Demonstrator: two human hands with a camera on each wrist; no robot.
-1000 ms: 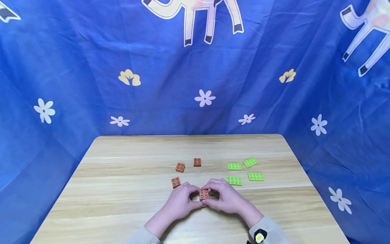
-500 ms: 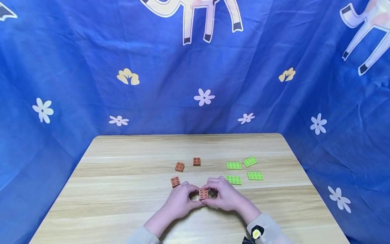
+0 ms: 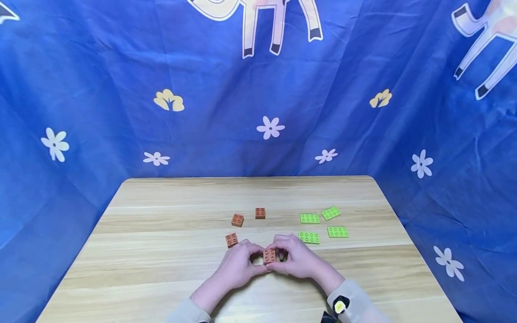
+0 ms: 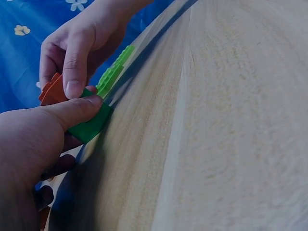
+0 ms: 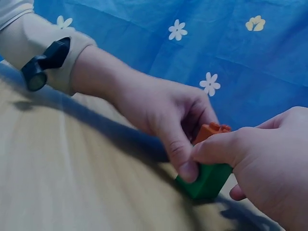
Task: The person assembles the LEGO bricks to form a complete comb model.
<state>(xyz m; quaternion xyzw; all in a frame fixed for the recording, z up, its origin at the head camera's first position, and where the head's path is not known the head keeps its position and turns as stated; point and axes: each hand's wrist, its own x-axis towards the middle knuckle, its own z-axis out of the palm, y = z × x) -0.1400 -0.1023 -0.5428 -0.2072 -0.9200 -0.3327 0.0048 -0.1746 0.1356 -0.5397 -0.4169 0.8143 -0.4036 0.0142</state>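
Both hands meet around a small stack near the front middle of the table. Its top is a reddish-brown toy brick [image 3: 269, 256] with studs facing up; in the wrist views, a green brick [image 5: 209, 185] shows directly beneath it. My left hand [image 3: 241, 265] grips the stack from the left, its thumb lying on the green brick [image 4: 91, 127]. From the right, my right hand [image 3: 294, 256] pinches the stack, with its thumb near the seam between brown and green. The fingers on the far side are partly hidden.
Three loose brown bricks, one of them a brown brick [image 3: 237, 220], lie beyond my left hand. Several flat lime-green plates [image 3: 337, 232] lie at the right, the nearest just beyond my right hand. A blue patterned cloth [image 3: 218, 148] hangs behind the wooden table [image 3: 161, 197].
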